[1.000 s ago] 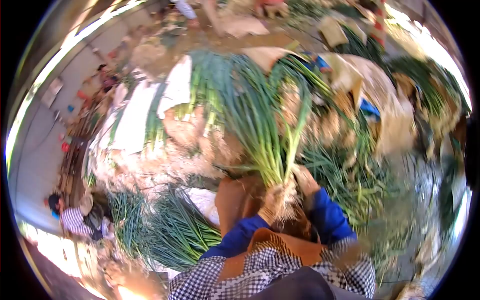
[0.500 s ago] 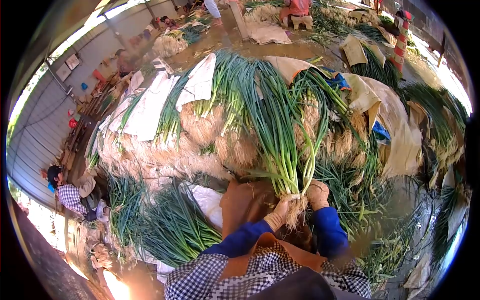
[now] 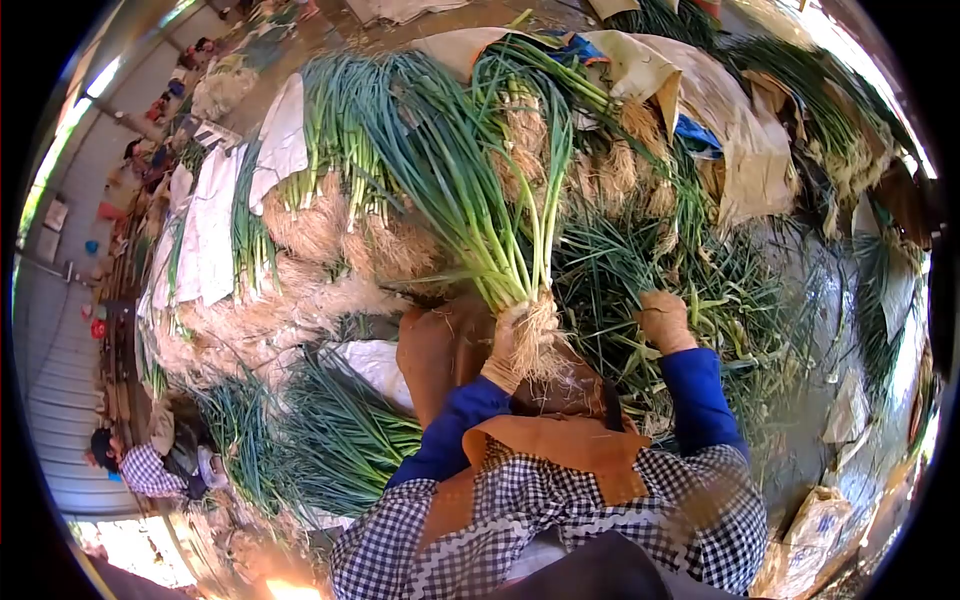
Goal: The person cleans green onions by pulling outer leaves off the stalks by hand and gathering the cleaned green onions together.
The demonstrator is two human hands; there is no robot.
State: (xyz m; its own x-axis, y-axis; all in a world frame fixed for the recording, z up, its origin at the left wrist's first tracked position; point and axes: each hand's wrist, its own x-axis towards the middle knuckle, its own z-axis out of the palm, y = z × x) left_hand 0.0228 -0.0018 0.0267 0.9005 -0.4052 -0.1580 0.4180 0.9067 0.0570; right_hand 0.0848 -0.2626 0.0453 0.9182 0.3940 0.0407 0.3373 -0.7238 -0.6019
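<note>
My left hand (image 3: 505, 345) is closed round the root end of a bunch of scallions (image 3: 505, 262). Pale stringy roots (image 3: 540, 338) hang beside the fingers, and the long green leaves fan away to the upper left over the stacked bunches. Apart from the bunch, my right hand (image 3: 664, 322) is out to the right above a heap of loose leaves (image 3: 690, 275). Its fingers are curled in; whatever they hold, if anything, cannot be made out. A brown apron (image 3: 440, 365) covers my lap under the bunch.
Stacked scallion bunches (image 3: 390, 250) with roots facing me lie in front, partly under white sacks (image 3: 212, 230) and tan sheeting (image 3: 745, 150). More scallions (image 3: 330, 430) lie at my left. A seated person (image 3: 155, 468) is at far left. Wet floor (image 3: 800, 400) shows at right.
My right hand has left the bunch's root end and moved right over the loose leaves. The left hand still grips the bunch. The view has tilted down and turned right.
</note>
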